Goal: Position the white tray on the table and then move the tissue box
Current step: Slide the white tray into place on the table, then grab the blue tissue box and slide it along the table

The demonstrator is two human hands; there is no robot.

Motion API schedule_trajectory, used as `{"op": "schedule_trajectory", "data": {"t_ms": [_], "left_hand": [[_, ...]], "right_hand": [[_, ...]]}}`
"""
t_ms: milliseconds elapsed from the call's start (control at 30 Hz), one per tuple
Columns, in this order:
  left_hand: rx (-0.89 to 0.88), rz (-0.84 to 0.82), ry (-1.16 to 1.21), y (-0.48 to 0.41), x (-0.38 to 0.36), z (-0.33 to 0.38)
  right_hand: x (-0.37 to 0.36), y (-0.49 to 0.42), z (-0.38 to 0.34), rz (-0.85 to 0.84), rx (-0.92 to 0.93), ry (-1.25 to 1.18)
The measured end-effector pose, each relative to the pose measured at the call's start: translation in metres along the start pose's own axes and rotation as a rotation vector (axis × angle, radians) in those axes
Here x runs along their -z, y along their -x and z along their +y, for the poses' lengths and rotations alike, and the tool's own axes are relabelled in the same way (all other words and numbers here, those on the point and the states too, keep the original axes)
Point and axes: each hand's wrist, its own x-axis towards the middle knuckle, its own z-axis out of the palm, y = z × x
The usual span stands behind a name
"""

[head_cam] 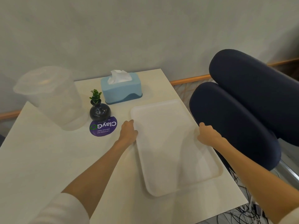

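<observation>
The left hand (128,132) gripped the left long edge of the white tray (171,146), fingers curled over the rim; the right hand (207,135) clasped the opposite edge in the same way; the tray lay flat on the table (48,159), near its right edge; bare tabletop stretched to the tray's left. Beyond the left hand sat a purple round sticker (103,126), a small dark vase (100,111) with a green sprig touching its far side; a clear lidded container (51,97) stood to their left. The blue tissue box (121,88) stood past the tray, apart from it, near the grey wall (145,29); navy cushions (242,102) flanked the table's right.
</observation>
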Motion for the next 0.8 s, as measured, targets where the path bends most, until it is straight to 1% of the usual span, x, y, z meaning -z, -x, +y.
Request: {"op": "schedule_trajectory", "data": {"t_ms": [200, 367, 467, 533, 733, 800], "left_hand": [[-0.004, 0.011, 0.001, 0.006, -0.004, -0.001], [0.012, -0.009, -0.034, 0.01, 0.003, 0.001], [0.016, 0.051, -0.118, 0.008, 0.018, 0.008], [-0.015, 0.1, -0.114, 0.001, 0.031, 0.017], [-0.117, 0.206, 0.014, -0.032, 0.061, 0.057], [-0.121, 0.243, 0.031, -0.044, 0.066, 0.07]], "right_hand": [[0.009, 0.004, -0.001, -0.022, 0.013, 0.005], [0.021, 0.005, -0.003, -0.089, 0.032, 0.052], [0.041, -0.006, -0.009, -0.026, 0.07, 0.116], [0.055, -0.018, -0.018, 0.018, 0.131, 0.107], [0.089, -0.073, -0.063, 0.062, 0.398, 0.02], [0.096, -0.09, -0.079, 0.088, 0.476, -0.034]]}}
